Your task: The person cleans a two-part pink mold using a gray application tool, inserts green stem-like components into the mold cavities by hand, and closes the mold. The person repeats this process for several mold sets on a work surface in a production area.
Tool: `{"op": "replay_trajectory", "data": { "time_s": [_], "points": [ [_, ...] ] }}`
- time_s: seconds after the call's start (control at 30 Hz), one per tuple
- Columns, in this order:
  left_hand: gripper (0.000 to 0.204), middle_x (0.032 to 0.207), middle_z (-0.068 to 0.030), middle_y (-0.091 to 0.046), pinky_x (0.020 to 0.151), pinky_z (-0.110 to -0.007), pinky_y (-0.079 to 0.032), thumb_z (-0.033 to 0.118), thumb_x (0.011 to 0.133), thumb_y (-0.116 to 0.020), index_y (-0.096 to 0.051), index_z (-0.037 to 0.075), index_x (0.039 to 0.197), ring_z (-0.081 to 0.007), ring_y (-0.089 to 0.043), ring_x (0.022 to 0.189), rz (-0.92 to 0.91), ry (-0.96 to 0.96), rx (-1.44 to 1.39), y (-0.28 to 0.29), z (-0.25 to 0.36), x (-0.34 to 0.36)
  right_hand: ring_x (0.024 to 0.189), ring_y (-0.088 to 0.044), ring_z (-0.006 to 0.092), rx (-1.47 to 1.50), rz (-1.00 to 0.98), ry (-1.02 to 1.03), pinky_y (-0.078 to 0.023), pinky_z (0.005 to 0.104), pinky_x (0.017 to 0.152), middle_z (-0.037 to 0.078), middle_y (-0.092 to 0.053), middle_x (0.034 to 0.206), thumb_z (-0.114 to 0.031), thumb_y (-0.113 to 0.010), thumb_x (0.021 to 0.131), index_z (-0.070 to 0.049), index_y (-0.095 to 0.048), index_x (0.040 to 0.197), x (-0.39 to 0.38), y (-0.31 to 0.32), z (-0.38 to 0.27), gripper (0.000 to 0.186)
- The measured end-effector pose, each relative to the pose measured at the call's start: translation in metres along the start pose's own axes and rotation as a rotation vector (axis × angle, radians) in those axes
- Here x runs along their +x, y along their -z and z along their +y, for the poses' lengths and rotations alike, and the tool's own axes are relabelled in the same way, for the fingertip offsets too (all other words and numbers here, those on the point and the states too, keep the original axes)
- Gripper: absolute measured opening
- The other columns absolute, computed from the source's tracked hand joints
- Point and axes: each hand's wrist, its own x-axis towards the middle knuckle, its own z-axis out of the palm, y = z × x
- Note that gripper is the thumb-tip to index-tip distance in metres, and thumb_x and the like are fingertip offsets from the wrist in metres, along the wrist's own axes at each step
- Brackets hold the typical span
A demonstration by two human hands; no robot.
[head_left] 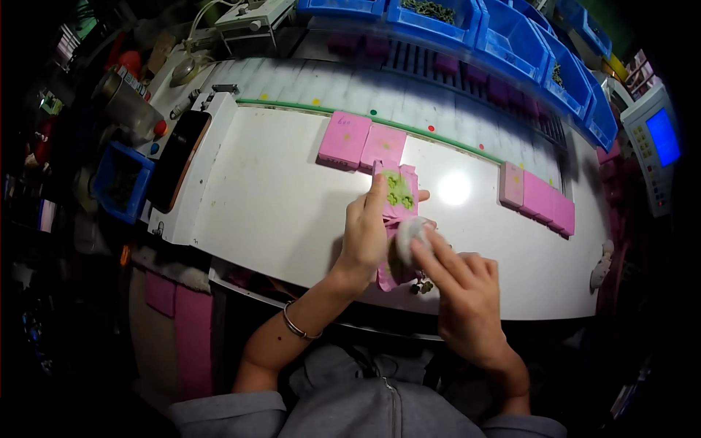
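My left hand (361, 237) grips an opened pink rubber mold (411, 177), thumb along its left edge and a fingertip showing past its right side. Green flower-shaped hollows mark the mold's upper half, and its lower half folds down toward me. Pinched in the fingers of my right hand (471, 296) is a round white pad (413, 239), held against or just over the lower half; contact is hard to tell. A few small dark-green flower-shaped pieces (421, 286) show beside the mold, partly hidden by my right hand.
Two pink blocks (345, 140) sit beyond the mold, and a row of pink blocks (538, 197) stands at right. A green strip (292, 107) edges the white worktop (277, 204). Blue bins (511, 40) hang at the back. A dark phone (182, 157) lies left; a blue-screened device (652, 150) stands right.
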Motion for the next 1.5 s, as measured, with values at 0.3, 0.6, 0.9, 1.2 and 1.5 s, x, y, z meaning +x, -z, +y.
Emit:
{"op": "replay_trajectory", "data": {
  "time_s": [0.3, 0.6, 0.9, 1.2, 1.5],
  "points": [
    [0.050, 0.103, -0.0145, -0.060, 0.071, -0.031, -0.051, 0.038, 0.099, -0.028, -0.046, -0.003, 0.120, -0.0182, -0.059, 0.079, 0.068, -0.006, -0.185, -0.006, -0.005, 0.002, 0.094, -0.049, 0.0281, -0.092, -0.084, -0.207, -0.037, 0.0380, 0.083, 0.008, -0.042, 0.137, 0.009, -0.059, 0.052, -0.008, -0.043, 0.132, -0.025, 0.010, 0.018, 0.084],
    [0.054, 0.110, -0.0178, -0.053, 0.086, -0.044, -0.049, 0.042, 0.098, -0.025, -0.040, -0.003, 0.125, -0.0294, -0.055, 0.099, -0.144, 0.191, -0.501, -0.019, 0.004, -0.018, 0.079, -0.057, 0.0256, 0.023, 0.525, 0.292, -0.047, 0.0306, 0.069, 0.011, -0.060, 0.092, 0.004, -0.060, 0.061, 0.003, -0.064, 0.098, -0.017, -0.022, 0.018, 0.038],
    [0.089, 0.129, -0.0177, -0.042, 0.090, -0.037, -0.046, 0.068, 0.086, -0.016, -0.020, -0.002, 0.141, -0.0224, -0.054, 0.105, -0.591, -0.094, 0.061, 0.000, 0.001, -0.025, 0.073, -0.056, 0.0232, 0.258, 0.443, 0.279, -0.046, 0.0306, 0.065, 0.011, -0.060, 0.087, 0.010, -0.070, 0.061, 0.000, -0.061, 0.093, 0.009, 0.021, 0.003, 0.034],
    [0.093, 0.138, -0.0124, -0.036, 0.096, -0.033, -0.042, 0.049, 0.077, -0.067, -0.021, 0.000, 0.142, -0.0174, -0.048, 0.116, -0.644, -0.066, 0.054, -0.001, 0.003, -0.029, 0.078, -0.054, 0.0211, 0.472, 0.470, 0.080, -0.044, 0.0272, 0.062, 0.013, -0.056, 0.096, 0.006, -0.070, 0.068, 0.002, -0.059, 0.101, 0.023, 0.008, 0.018, 0.035],
    [0.076, 0.148, -0.0172, -0.019, 0.098, -0.036, -0.043, 0.005, 0.076, -0.071, -0.028, -0.004, 0.137, -0.0258, -0.048, 0.119, -0.502, -0.184, 0.265, 0.012, -0.010, -0.034, 0.074, -0.052, 0.0170, 0.800, 0.280, -0.162, -0.042, 0.0274, 0.065, 0.008, -0.059, 0.082, -0.005, -0.074, 0.069, 0.002, -0.060, 0.096, 0.018, 0.006, 0.023, 0.031]
  ]
}}
